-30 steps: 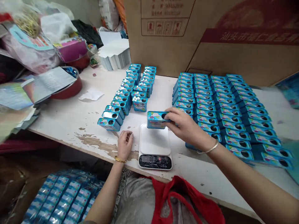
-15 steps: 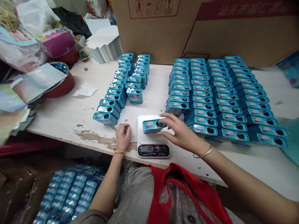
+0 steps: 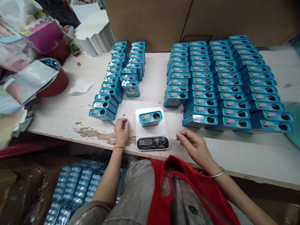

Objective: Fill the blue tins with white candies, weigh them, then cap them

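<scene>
Caramelo tin [image 3: 144,118] lies crosswise between the slack, empty fingers of left hand [image 3: 122,131], slightly nearer, and right hand [image 3: 195,148].

Soft, diffuse light falls across the scale [image 3: 152,132] in front of me, leaving it bright and crisp to my eye. Below and left of it, I see dimness broken by glints on the wrapped packs [image 3: 70,189]. Far left of it, papers [image 3: 10,128] blur; far upper right, the carton [image 3: 234,18] darkens.
</scene>
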A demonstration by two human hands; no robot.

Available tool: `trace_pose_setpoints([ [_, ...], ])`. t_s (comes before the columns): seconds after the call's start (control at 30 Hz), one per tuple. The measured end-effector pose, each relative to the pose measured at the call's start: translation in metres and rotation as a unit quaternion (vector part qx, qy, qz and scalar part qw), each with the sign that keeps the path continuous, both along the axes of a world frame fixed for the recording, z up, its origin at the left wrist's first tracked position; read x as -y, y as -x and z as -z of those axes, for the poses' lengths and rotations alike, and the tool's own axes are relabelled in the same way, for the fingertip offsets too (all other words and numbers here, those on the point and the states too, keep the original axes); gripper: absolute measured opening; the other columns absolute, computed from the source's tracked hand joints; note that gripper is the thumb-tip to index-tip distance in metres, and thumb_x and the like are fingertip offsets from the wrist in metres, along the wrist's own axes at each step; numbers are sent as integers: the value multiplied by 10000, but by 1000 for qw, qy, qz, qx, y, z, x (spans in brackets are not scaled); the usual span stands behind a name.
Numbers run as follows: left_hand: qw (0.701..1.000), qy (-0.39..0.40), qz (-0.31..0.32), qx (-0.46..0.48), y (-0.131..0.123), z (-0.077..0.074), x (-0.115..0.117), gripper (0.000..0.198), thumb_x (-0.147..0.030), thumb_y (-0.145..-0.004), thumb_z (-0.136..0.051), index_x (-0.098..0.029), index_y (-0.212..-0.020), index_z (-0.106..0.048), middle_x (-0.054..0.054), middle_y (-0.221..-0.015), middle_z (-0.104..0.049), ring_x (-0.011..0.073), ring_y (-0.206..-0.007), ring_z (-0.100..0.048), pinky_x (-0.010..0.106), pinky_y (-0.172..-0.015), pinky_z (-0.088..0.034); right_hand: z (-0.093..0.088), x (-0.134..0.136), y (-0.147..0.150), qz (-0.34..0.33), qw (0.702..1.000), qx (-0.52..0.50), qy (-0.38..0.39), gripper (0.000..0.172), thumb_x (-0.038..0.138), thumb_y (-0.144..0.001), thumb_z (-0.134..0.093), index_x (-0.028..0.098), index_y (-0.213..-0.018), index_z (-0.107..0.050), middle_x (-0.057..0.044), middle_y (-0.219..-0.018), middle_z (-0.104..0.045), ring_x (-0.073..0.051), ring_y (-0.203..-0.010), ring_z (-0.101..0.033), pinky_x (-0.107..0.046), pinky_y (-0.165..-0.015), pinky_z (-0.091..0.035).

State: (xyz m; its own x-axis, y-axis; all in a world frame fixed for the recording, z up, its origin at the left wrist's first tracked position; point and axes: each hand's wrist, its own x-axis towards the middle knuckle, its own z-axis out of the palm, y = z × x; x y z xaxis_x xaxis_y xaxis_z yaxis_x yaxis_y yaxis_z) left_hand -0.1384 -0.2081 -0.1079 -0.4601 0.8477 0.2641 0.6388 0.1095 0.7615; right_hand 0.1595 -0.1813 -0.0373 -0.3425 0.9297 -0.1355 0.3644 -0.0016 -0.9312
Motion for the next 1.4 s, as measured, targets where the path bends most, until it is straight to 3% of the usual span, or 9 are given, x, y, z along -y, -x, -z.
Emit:
trace_pose_setpoints([
  [0.17, 999, -22, -19, 30, -4, -8, 6, 131, -289, -869, -505, -167, -878, -552, 21, -827, -547, 109, -732, -533, 226, -661, -452, -3, 6, 12, 27, 976, -116, 180, 318, 496, -835, -529, 190, -772, -589, -15, -702, -579, -115, -554, -496, -258, -510, -386],
  [0.33, 997, -64, -13, 45, -37, -52, 33, 129, -300, -875, -527, -183, -915, -563, 22, -855, -539, 116, -771, -534, 241, -703, -459, -8, 12, 30, -5, 909, -227, 351, 355, 529, -774, -595, 178, -828, -605, -9, -718, -588, -81, -503, -494, -218, -450, -353],
  [0.53, 990, -104, 93, -1, -77, -98, 42, 74, -180, -864, -542, -197, -929, -570, 20, -828, -545, 123, -788, -529, 256, -679, -441, -10, 17, 40, -7, 862, -281, 422, 342, 497, -751, -643, 164, -814, -606, -1, -684, -595, -68, -494, -492, -194, -442, -360],
  [0.6, 985, -95, 142, -10, -87, -104, 41, 109, -151, -858, -542, -199, -952, -569, 25, -831, -555, 123, -778, -533, 257, -672, -447, -12, 18, 40, 1, 841, -312, 442, 333, 484, -782, -618, 156, -845, -615, -13, -721, -607, -68, -526, -516, -180, -446, -362],
  [0.73, 944, -42, 323, -49, -105, -107, 40, 140, -161, -873, -509, -192, -996, -568, 48, -843, -587, 133, -778, -561, 259, -677, -475, -14, 22, 41, 1, 790, -376, 484, 367, 506, -845, -521, 155, -866, -628, -11, -691, -592, -77, -549, -522, -181, -457, -365],
  [0.8, 930, -40, 356, -84, -108, -107, 36, 151, -171, -883, -493, -189, -1012, -569, 58, -859, -600, 140, -797, -569, 264, -691, -475, -12, 23, 41, 6, 774, -393, 496, 391, 522, -854, -495, 157, -852, -634, -4, -664, -579, -80, -538, -508, -193, -464, -372],
  [1.03, 942, -148, 186, -237, -84, -113, -17, 107, -205, -849, -578, -214, -952, -606, 24, -868, -636, 157, -824, -556, 351, -811, -358, -12, 22, 38, 30, 800, -365, 475, 380, 510, -844, -513, 153, -861, -644, -21, -713, -584, -67, -505, -481, -186, -416, -338],
  [1.2, 935, -104, 196, -277, -74, -105, -34, 120, -253, -862, -570, -240, -951, -649, 20, -888, -642, 167, -841, -538, 366, -825, -302, -17, 19, 26, 26, 825, -365, 431, 365, 500, -837, -529, 156, -872, -647, -14, -714, -570, -54, -465, -425, -197, -406, -307],
  [1.4, 951, -124, 208, -194, -65, -111, -28, 89, -238, -878, -540, -219, -889, -627, 6, -851, -648, 148, -821, -568, 342, -815, -354, -19, 9, -5, 59, 866, -327, 374, 338, 479, -847, -524, 176, -920, -658, -18, -728, -567, -68, -496, -403, -207, -417, -287],
])
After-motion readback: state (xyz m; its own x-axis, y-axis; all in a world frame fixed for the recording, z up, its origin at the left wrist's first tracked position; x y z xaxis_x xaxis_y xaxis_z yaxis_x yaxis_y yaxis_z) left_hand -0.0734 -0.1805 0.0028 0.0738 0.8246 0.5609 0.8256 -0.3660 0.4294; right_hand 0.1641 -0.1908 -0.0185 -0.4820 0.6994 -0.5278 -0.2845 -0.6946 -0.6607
